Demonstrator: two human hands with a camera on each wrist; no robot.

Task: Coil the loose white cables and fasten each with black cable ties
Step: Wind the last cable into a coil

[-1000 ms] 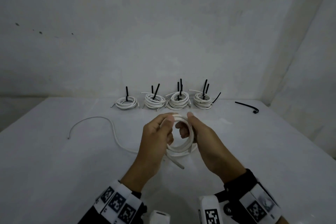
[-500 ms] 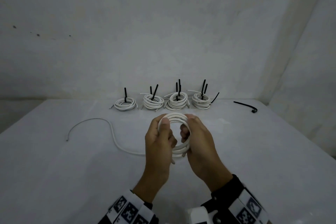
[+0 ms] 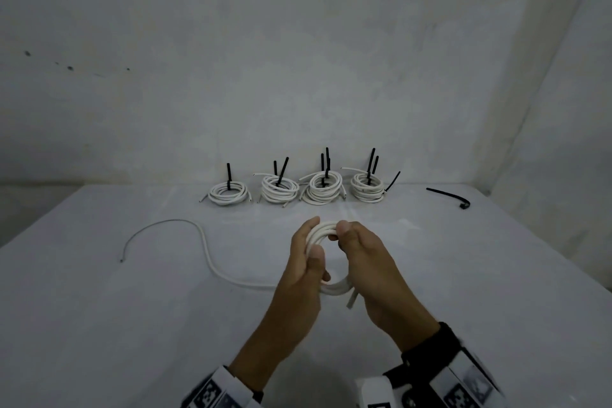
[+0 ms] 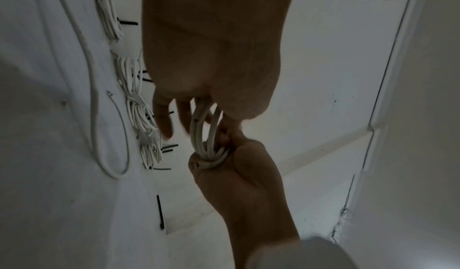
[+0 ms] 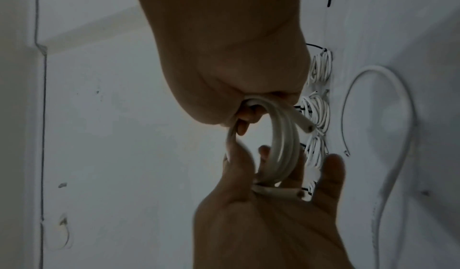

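I hold a partly wound white cable coil (image 3: pixel 336 290) upright above the middle of the white table (image 3: pixel 496 291). My left hand (image 3: pixel 308 242) holds its left side, thumb on the front and fingers behind. My right hand (image 3: pixel 344 235) pinches the top of the coil. A short cut end (image 3: pixel 351 302) sticks out at the bottom. The loose tail (image 3: pixel 205 242) trails left across the table. In the left wrist view my right hand (image 4: pixel 219 163) grips the coil (image 4: pixel 199 133). The right wrist view has my left hand (image 5: pixel 273 177) cradling the coil (image 5: pixel 286 145).
Several tied white coils (image 3: pixel 324 190) with black ties standing up are lined along the table's back edge by the wall. One loose black cable tie (image 3: pixel 447 196) lies at the back right. The tail's free end (image 3: pixel 122 260) lies near the left table edge.
The coil has turned in my hands. My left thumb slid from the top of the coil down to its left side, and my right thumb now sits on top. The tail barely shifted.
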